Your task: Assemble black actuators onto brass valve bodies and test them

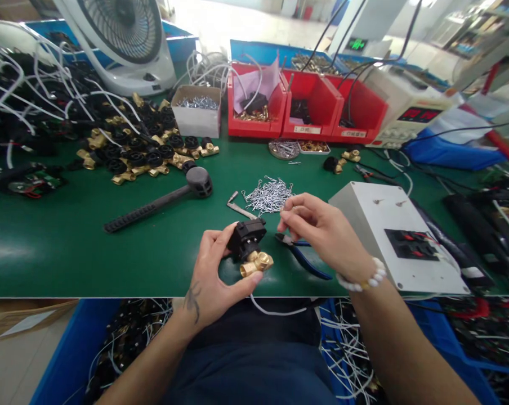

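My left hand (214,278) is wrapped round a brass valve with a black actuator head (250,244), thumb along the brass body and fingers behind the black housing. A white cable (275,312) hangs in a loop below it at the table edge. My right hand (324,230) is closed in a pinch just to the right of the valve; whatever is between its fingertips is too small to make out. Beyond both hands lies a heap of silvery wire clips (269,194). Blue-handled cutting pliers (307,261) rest under the right hand, and a thin metal tool (241,208) lies behind the valve.
A black mallet (161,202) lies left on the green table (68,247). Several brass valves (144,152) crowd behind it. Red bins (313,107), a carton of pins (196,115) and a fan (128,39) stand at the back. A grey switch box (364,208) sits right.
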